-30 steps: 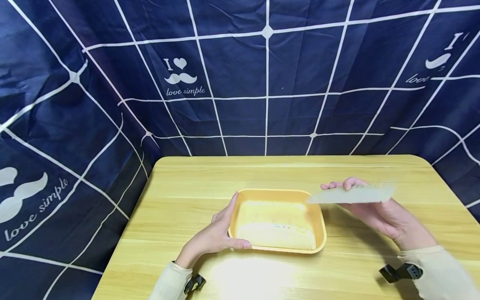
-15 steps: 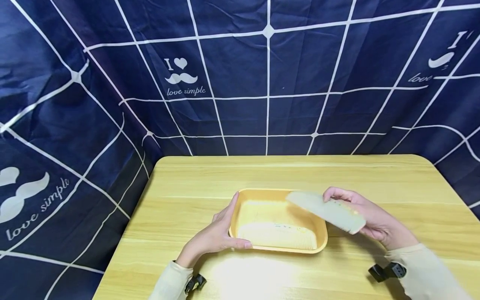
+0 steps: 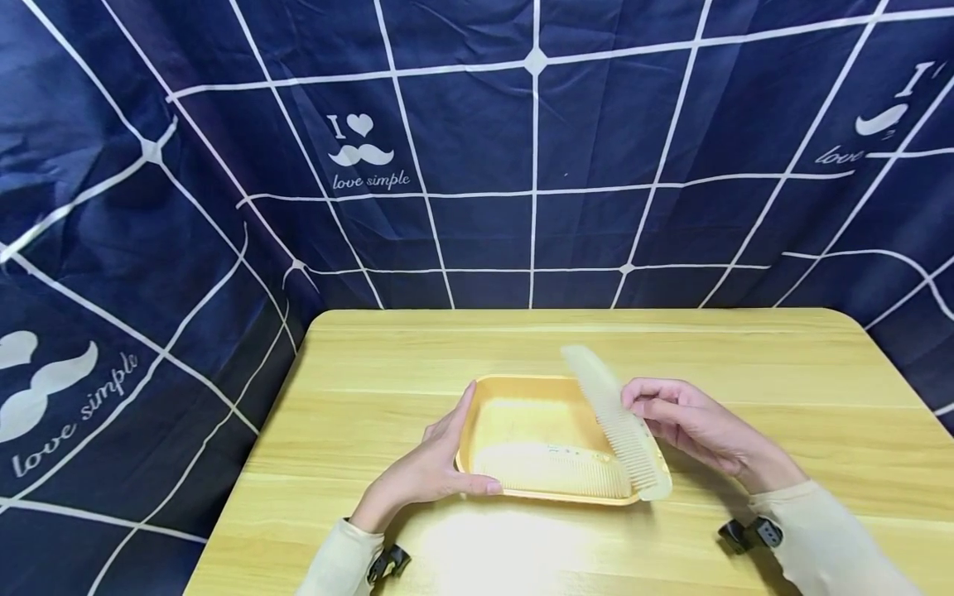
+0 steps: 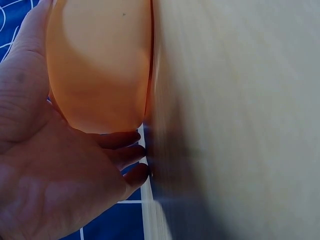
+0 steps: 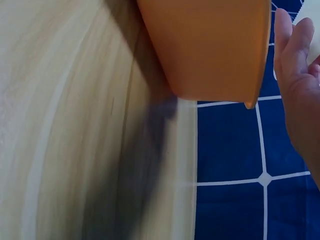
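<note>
A yellow-orange plastic basin (image 3: 522, 418) stands on the table, its far and near rims showing in the head view. My left hand (image 3: 432, 463) grips its left end, thumb along the near rim and fingers at the far left; the left wrist view has the palm against the basin's end wall (image 4: 105, 75). Inside, along the near side, lies a cream comb (image 3: 551, 472) with small printed marks. Over the right end my right hand (image 3: 708, 430) pinches a second cream comb (image 3: 611, 414) by its back, held slanting, teeth toward the left.
The wooden table (image 3: 387, 364) extends around the basin, with a bright glare patch in front. Behind and to the left hang dark blue curtains (image 3: 477, 232) with white grid lines. Each wrist carries a small black camera (image 3: 749, 534).
The right hand has moved left with its comb and turned it from nearly level to a steep slant over the basin's right end. The left hand and basin have stayed put.
</note>
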`<act>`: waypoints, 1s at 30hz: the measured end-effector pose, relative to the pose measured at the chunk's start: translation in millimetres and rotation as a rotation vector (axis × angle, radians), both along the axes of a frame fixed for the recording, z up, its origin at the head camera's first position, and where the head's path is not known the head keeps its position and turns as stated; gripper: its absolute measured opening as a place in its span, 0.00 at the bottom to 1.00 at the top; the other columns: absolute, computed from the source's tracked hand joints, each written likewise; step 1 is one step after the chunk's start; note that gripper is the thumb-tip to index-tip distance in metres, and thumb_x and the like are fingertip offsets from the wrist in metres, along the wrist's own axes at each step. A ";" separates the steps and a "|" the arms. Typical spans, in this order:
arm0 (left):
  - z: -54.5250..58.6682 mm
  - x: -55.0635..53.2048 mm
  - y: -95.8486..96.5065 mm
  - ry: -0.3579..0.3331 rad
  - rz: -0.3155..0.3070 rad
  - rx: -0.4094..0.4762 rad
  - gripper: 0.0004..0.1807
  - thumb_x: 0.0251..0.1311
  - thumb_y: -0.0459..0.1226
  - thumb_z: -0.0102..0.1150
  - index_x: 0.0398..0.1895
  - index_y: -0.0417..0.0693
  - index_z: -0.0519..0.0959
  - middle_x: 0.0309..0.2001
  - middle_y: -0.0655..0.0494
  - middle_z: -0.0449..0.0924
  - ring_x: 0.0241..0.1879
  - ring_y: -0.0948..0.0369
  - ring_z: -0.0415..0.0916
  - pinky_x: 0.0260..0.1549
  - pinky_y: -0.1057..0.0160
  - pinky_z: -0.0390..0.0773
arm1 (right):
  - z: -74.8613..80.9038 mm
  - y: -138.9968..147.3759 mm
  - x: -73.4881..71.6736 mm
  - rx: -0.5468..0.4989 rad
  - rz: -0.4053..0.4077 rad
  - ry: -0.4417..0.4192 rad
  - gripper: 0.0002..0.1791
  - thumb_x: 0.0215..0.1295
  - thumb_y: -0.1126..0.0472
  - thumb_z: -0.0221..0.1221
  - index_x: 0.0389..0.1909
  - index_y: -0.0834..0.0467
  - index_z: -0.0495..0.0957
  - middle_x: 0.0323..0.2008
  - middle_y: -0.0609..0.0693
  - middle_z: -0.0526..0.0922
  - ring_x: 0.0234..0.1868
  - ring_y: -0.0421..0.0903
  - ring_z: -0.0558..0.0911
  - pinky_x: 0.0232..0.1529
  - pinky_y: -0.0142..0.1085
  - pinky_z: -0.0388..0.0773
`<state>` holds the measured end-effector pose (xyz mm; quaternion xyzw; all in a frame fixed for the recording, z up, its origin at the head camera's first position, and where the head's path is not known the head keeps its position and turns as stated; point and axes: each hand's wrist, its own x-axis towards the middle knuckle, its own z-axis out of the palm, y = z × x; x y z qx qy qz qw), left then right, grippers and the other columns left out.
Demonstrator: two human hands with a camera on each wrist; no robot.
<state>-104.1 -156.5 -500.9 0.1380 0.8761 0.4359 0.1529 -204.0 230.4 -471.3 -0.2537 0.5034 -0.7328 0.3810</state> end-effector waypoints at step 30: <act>-3.6 -1.4 -1.3 0.030 -0.009 0.007 0.73 0.48 0.65 0.75 0.81 0.77 0.24 0.83 0.66 0.29 0.80 0.42 0.39 0.71 0.26 0.41 | -3.7 -45.1 4.7 0.384 -0.178 0.393 0.18 0.77 0.62 0.57 0.64 0.59 0.76 0.53 0.60 0.83 0.47 0.43 0.84 0.44 0.35 0.84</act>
